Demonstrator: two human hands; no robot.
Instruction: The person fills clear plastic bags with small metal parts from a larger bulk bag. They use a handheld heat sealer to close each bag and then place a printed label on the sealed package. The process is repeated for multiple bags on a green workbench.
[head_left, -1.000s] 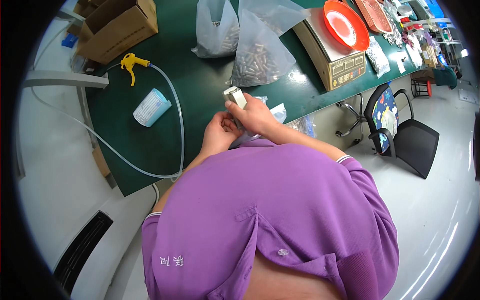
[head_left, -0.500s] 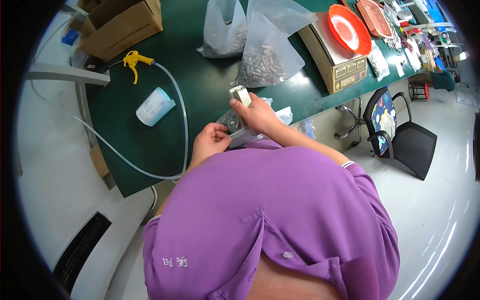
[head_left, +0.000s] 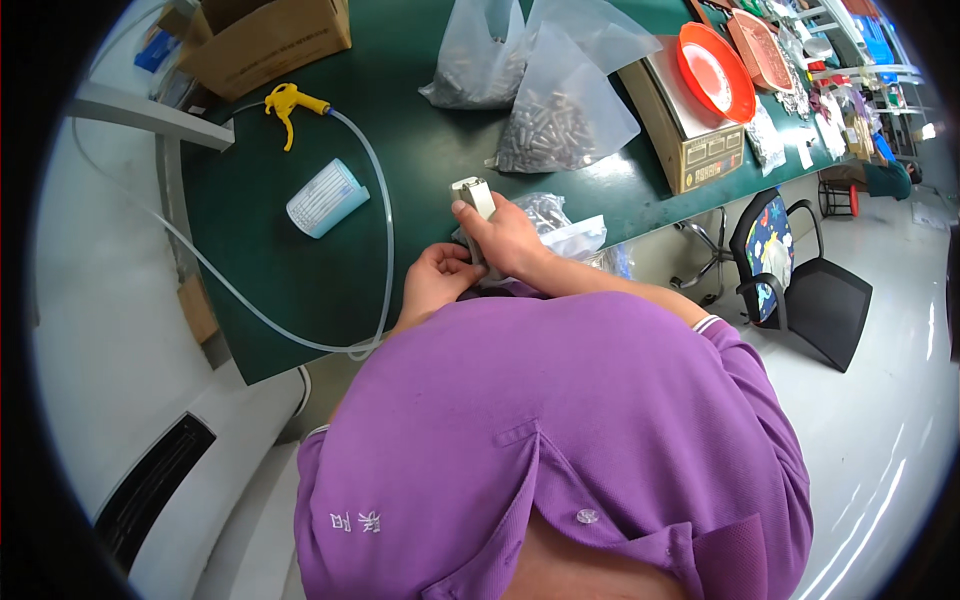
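My right hand [head_left: 508,238] is wrapped round a cream-coloured hand-held tool [head_left: 474,193], long and narrow, its upper end pointing away from me. My left hand [head_left: 437,280] is closed in a pinch close to the tool's lower end, beside the right hand. What its fingertips hold is hidden. Against the table edge, beyond and to the right of my right hand, lies a clear plastic bag [head_left: 545,212] with small metal parts in it. A whitish plastic flap [head_left: 577,238] sticks out to its right.
Farther back stand bags [head_left: 552,125] of metal cylinders. A carton [head_left: 705,160] carries a red tray [head_left: 716,72]. At left are a light-blue roll [head_left: 328,199], a yellow air gun [head_left: 288,110] with a looped hose [head_left: 388,240], and an open cardboard box [head_left: 265,55]. A chair [head_left: 800,290] stands right.
The view has shifted, moving the table things rightward in the picture. My left hand has come closer to my right. The translucent strip seen between my hands before is now mostly hidden.
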